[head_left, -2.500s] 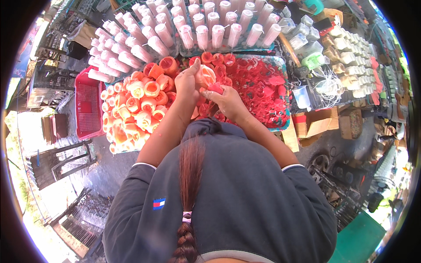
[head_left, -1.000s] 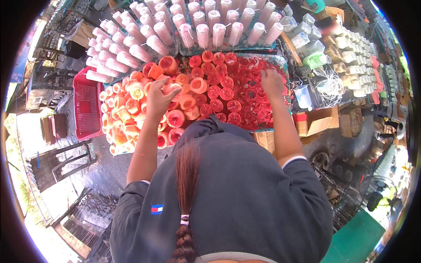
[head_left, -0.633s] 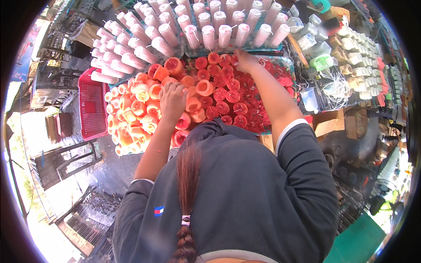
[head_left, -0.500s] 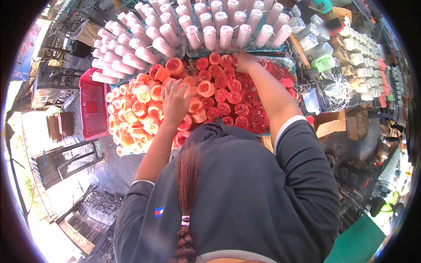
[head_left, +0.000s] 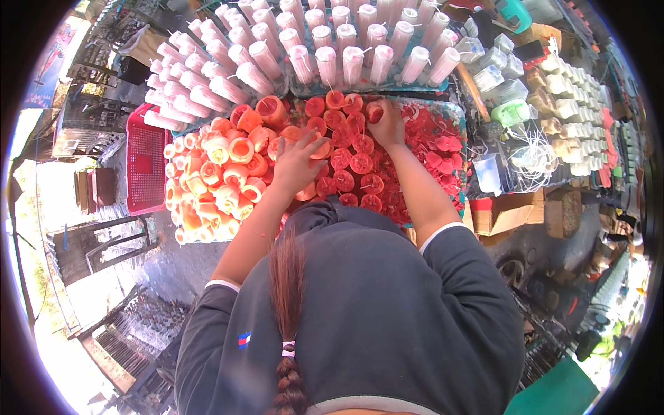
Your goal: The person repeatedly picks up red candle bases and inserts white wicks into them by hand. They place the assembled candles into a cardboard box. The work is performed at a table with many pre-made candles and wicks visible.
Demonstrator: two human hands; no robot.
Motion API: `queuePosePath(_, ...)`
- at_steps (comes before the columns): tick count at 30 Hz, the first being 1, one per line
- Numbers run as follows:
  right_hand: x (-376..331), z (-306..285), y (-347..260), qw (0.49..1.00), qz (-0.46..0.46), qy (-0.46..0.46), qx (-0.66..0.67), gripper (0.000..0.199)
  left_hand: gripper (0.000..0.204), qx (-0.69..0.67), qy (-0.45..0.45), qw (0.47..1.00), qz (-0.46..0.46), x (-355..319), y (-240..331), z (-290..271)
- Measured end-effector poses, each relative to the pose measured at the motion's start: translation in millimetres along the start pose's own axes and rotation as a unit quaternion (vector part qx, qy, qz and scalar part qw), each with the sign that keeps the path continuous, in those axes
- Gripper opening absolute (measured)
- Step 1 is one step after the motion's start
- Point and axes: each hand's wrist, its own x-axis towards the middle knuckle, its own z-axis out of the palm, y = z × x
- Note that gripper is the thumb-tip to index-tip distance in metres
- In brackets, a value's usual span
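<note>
My right hand grips a short red candle at the far end of a cluster of red wick-topped candles. With fingers spread, my left hand rests over orange-red wax cups, touching their tops; what lies under the palm is hidden. To its left crowd many orange, rose-shaped wax pieces, brightly lit by the sun. Loose red wax petals and scraps cover the tray's right part, beside my right forearm.
Rows of tall pale pink candles stand on teal trays behind. A red perforated basket is at the left. On the right are a wooden stick, clear plastic cups, a bundle of white string and stacked cream-coloured pieces.
My right hand has come nearer from the tray's far edge, and a red candle now shows in its grip. My left hand has shifted right across the wax cups.
</note>
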Motion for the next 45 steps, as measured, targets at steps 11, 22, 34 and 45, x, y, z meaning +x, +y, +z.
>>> queuePosePath(11, -29, -86, -102, 0.956, -0.138, -0.178, 0.188, 0.069, 0.042, -0.521, -0.048, 0.835, -0.170, 31, 53, 8)
queuePosePath(22, -71, -62, -120, 0.816, 0.238, -0.207, 0.484, 0.044, 0.028, -0.664, 0.122, 0.717, -0.172, 6, 77, 17)
queuePosePath(34, -74, -49, -123, 0.606, 0.361, -0.192, 0.683, 0.042, 0.030, -0.548, 0.175, 0.807, -0.131, -4, 88, 13)
queuePosePath(45, -75, -58, -130, 0.699, 0.338, -0.229, 0.587, 0.057, 0.029, -0.503, 0.239, 0.826, -0.084, 7, 70, 17)
